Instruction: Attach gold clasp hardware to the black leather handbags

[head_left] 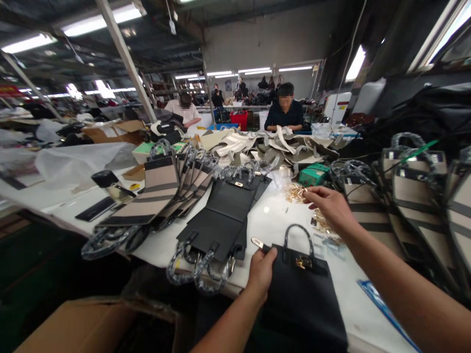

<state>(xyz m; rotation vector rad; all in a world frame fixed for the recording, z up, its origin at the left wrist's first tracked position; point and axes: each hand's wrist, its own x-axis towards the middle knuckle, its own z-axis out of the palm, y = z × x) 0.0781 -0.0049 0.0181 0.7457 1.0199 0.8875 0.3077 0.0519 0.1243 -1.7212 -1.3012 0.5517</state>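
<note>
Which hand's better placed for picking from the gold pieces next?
Right, likely. The right hand is at the gold pieces; whether it holds one is unclear. The left hand is busy gripping a black bag, farther from them.

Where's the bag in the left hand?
Head view, lower right of centre: the black bag is at the near edge of the table, right of the stacked bags, left hand at its upper left corner.

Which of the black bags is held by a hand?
The black bag to the right of the flat black stack; the left hand grips only this one.
</note>
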